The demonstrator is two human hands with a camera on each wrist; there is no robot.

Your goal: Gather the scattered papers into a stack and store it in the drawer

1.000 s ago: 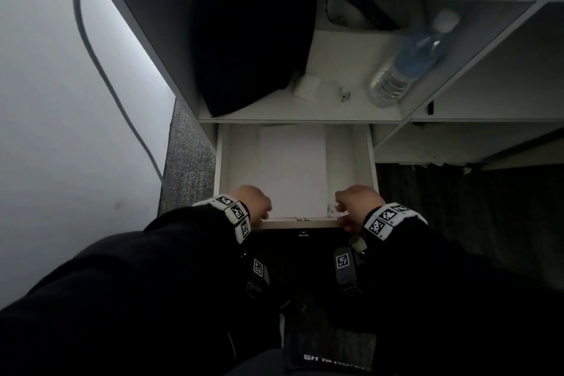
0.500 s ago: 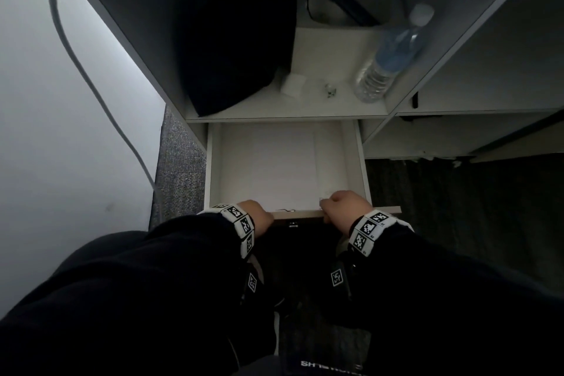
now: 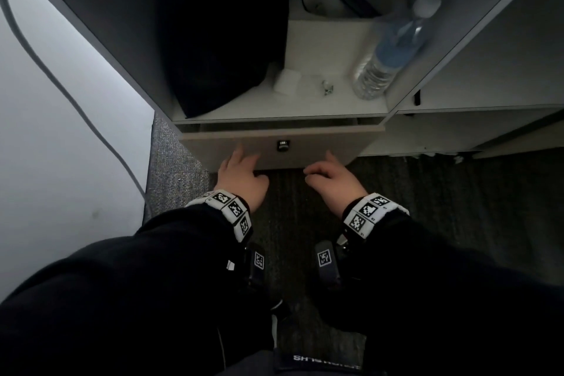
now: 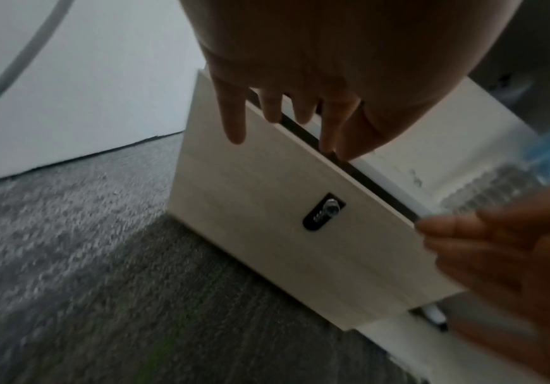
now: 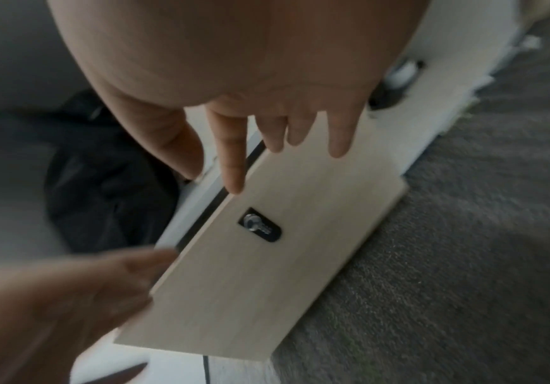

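Note:
The pale wood drawer point(image 3: 317, 143), with a small black lock point(image 3: 283, 145) in its front, is pushed almost fully in; only a thin dark gap shows along its top edge. The papers are out of sight inside it. My left hand point(image 3: 239, 166) has straight fingers point(image 4: 234, 117) touching the left part of the drawer front point(image 4: 267, 213). To the right of the lock, my right hand point(image 3: 328, 172) holds nothing, and its fingers point(image 5: 231, 161) reach to the top edge of the front point(image 5: 267, 280).
The open shelf above the drawer holds a black bag point(image 3: 219, 46), a small white object point(image 3: 287, 79) and a lying water bottle point(image 3: 387, 52). A grey cable point(image 3: 61, 85) hangs down the white wall at left. Dark carpet point(image 3: 427, 207) lies below.
The drawer, open with the white paper stack showing, has been pushed in almost shut. Both hands let go of its top edge and now lie against its front.

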